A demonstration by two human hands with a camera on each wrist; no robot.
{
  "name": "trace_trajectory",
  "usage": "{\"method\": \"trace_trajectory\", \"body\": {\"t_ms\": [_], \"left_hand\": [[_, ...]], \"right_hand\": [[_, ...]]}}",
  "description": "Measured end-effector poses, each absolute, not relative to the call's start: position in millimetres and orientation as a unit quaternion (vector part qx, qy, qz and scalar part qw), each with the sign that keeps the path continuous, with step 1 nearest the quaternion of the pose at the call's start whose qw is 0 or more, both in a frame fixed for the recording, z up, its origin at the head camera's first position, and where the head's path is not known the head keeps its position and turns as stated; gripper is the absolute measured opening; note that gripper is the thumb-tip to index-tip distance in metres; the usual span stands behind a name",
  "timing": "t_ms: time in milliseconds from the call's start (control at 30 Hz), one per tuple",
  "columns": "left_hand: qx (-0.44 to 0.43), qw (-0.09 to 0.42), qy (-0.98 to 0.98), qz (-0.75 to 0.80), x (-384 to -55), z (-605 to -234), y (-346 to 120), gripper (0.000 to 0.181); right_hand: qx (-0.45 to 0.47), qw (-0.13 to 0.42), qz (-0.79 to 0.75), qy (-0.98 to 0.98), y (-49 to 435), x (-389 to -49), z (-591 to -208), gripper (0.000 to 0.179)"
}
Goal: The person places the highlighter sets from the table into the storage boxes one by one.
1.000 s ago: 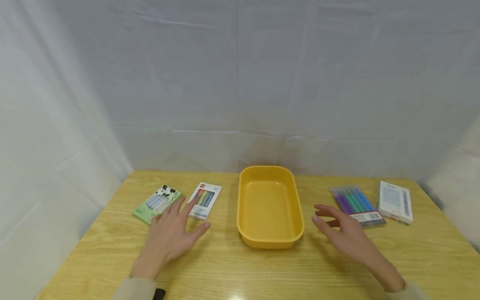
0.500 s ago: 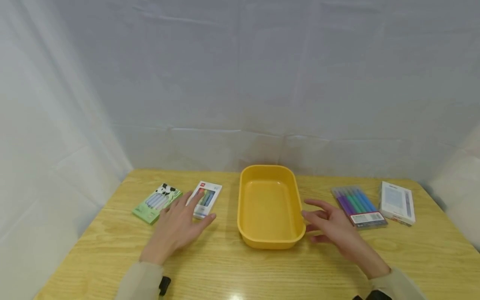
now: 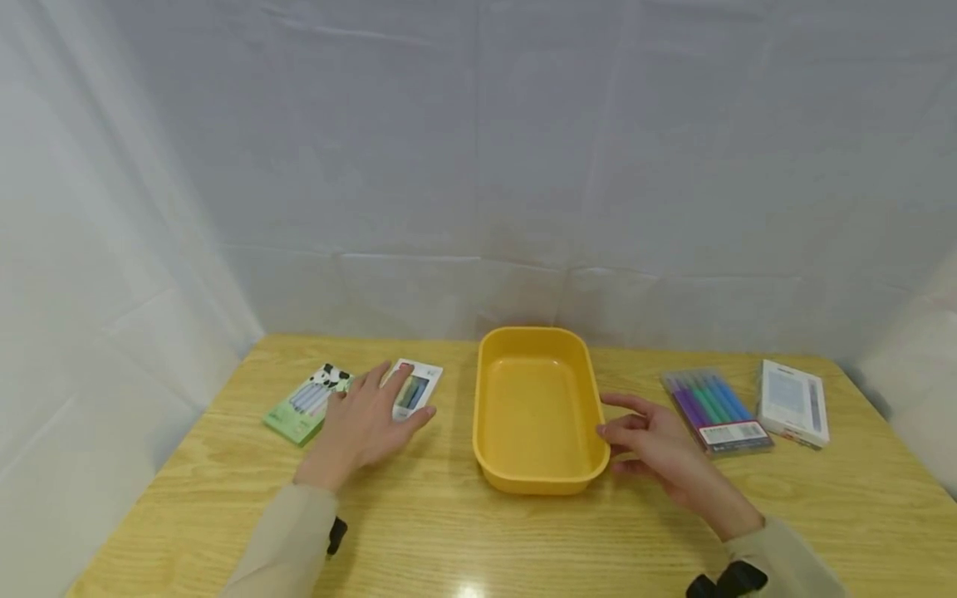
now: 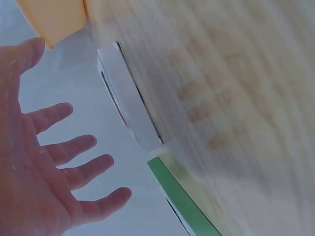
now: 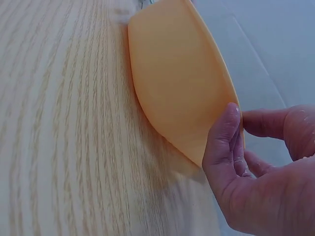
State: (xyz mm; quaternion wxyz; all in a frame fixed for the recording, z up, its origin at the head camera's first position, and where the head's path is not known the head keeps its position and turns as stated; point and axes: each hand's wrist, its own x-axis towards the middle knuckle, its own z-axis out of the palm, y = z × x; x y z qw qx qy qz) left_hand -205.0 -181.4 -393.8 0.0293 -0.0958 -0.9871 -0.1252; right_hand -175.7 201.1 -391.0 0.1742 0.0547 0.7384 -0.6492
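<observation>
My right hand is at the right rim of a deep yellow plastic tray. In the right wrist view its thumb and fingers pinch the rim, with several fingers bent against the outer wall. The tray stands on the table with nothing in it. My left hand hovers, fingers spread, over a white box of coloured sticks and partly covers it. Beside that lies a green panda box. In the left wrist view the left palm holds nothing; both boxes lie beyond the fingertips.
Right of the tray lie a clear pack of purple, green and blue pens and a white box. The wooden table ends at a pale sheet hung behind it.
My right hand has moved left from beside the tray and taken hold of its rim. The left hand has shifted a little right and forward over the white box.
</observation>
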Motion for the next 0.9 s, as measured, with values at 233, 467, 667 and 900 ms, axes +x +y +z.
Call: {"method": "trace_trajectory", "body": {"t_ms": [233,467,667,900], "left_hand": [[-0.085,-0.006,-0.988,-0.128,-222.3,-395.5,-180.0,0.078],[-0.071,-0.046,-0.99,-0.117,-235.6,-398.9,-178.7,0.077],[-0.063,-0.088,-0.99,-0.091,-238.7,-403.7,-176.7,0.081],[-0.071,-0.085,-0.989,-0.095,-242.6,-397.8,-173.6,0.075]], "right_hand": [[0.043,0.205,-0.677,0.705,204.1,-179.0,-391.7,0.067],[0.03,0.228,-0.694,0.683,203.4,-180.9,-391.3,0.067],[0.028,0.241,-0.693,0.679,202.8,-182.4,-390.6,0.068],[0.038,0.243,-0.696,0.674,204.7,-183.5,-387.9,0.067]]}}
